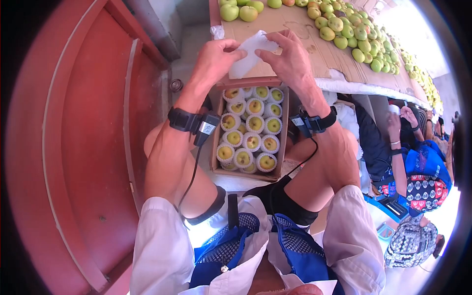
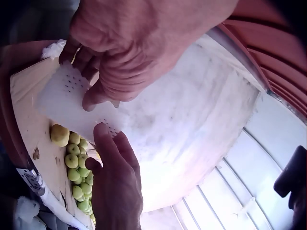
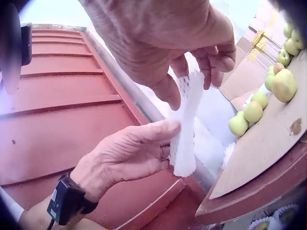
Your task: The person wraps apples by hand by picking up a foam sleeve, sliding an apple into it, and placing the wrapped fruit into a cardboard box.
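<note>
A white foam net sleeve [image 1: 250, 56] is stretched between my two hands, above the near edge of the cardboard-covered table. My left hand [image 1: 215, 60] pinches one side between thumb and fingers. On the other side my right hand [image 1: 291, 58] pinches it near the top. In the right wrist view the sleeve [image 3: 183, 148] looks flattened and narrow, with no apple in it, and the left thumb lies on its face. Below the hands, between my legs, a cardboard box [image 1: 215, 160] holds rows of apples [image 1: 255, 124] in white foam sleeves.
Loose green apples [image 1: 344, 32] lie heaped along the table [image 1: 295, 32], with a few more at its far left. A red panelled door [image 1: 93, 137] stands close on my left. To the right, other people [image 1: 423, 172] stand near the table.
</note>
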Action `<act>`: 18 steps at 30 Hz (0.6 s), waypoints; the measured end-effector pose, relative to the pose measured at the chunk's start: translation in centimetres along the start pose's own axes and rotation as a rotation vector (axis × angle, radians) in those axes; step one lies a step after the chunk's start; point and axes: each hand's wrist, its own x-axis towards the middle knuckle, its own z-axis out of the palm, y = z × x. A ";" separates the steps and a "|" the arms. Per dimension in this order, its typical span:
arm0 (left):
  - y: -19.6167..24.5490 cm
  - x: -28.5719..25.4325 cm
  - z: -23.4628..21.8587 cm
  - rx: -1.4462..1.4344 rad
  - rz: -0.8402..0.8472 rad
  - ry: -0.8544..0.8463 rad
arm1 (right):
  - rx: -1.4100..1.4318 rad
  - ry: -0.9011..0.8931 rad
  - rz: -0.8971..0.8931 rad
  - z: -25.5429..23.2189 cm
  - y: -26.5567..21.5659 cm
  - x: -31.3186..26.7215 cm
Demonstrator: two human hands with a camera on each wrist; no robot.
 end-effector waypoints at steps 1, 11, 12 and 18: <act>0.0 0.0 0.0 0.024 -0.005 0.008 | -0.062 0.036 -0.067 -0.2 -0.2 -0.2; -0.5 0.3 0.3 0.146 0.020 0.060 | -0.213 0.056 -0.164 -0.4 -0.6 -0.3; -0.4 0.2 0.3 0.153 0.017 0.056 | -0.169 0.042 -0.156 -0.3 -0.5 -0.2; -0.2 -0.1 0.5 0.112 0.023 0.005 | 0.116 -0.155 0.102 0.3 1.1 0.0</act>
